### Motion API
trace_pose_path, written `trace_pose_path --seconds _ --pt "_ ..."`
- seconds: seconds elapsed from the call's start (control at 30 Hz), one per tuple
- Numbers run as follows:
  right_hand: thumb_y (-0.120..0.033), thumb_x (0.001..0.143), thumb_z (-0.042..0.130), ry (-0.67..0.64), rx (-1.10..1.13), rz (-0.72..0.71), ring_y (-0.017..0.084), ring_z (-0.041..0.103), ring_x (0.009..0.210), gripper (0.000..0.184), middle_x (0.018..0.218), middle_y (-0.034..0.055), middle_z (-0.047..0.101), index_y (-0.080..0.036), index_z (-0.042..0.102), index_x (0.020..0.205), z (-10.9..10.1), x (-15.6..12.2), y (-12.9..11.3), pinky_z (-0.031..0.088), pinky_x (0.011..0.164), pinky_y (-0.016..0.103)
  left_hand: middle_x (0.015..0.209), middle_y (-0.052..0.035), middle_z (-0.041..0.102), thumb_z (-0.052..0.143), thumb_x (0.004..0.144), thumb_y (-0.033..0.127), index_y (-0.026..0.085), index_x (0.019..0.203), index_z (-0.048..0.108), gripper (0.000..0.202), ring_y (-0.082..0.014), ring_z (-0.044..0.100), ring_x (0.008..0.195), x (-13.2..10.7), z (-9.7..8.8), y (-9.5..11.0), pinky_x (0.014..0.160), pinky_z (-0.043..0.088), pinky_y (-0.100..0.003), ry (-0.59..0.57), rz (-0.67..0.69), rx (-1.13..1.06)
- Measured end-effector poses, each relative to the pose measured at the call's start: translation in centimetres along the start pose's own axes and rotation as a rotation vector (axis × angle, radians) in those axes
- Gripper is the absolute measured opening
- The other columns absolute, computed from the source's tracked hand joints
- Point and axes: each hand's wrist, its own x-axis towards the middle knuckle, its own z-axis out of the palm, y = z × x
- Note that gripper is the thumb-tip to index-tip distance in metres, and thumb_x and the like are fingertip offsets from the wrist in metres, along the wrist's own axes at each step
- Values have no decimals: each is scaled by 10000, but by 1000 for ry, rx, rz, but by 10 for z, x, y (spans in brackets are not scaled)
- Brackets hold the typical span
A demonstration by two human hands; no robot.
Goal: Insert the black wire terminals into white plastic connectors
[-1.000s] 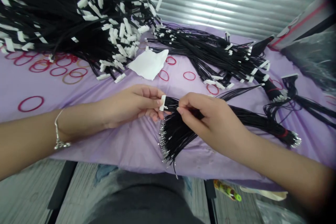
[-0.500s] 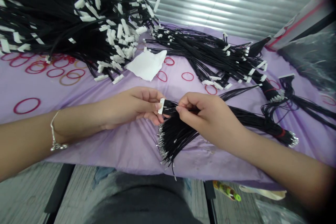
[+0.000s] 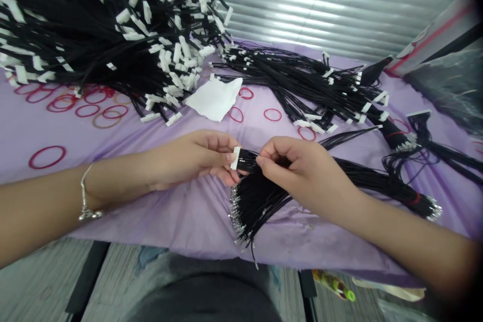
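left hand (image 3: 199,156) still pinches connector (image 3: 236,158)

Open purple tablecloth (image 3: 177,221) lies along its front edge, left of the fanned black wires (image 3: 254,204), and a second lane runs between the left hand (image 3: 206,156) and the white paper scrap (image 3: 214,98). The right hand (image 3: 292,163) and forearm (image 3: 392,226) bar the front right corner. Heaped connector cables (image 3: 94,30) block the back left corner, a corrugated shutter (image 3: 320,5) the back edge.

One head-worn camera looks forward and down — close over the tabletop (image 3: 181,219). Both hands (image 3: 207,153) sit mid-view.
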Motion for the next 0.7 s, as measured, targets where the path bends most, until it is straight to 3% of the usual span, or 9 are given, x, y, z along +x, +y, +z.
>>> trace_pose_path --seconds 0.37,0.7 --pt "-197 800 509 -60 1 -46 62 419 491 130 555 -51 514 -165 565 687 -1 1 4 306 464 191 744 -69 677 504 826 43 78 838 632 133 -110 650 647 -1 0 1 652 535 -198 13 -30 -10" --pt "-191 801 510 -11 -99 -39 60 439 514 134 578 -48 544 -159 568 685 4 3 6 304 507 196 742 -57 672 513 839 70 81 838 631 118 -113 652 668 -1 0 -1 661 547 -210 14 -3 27"
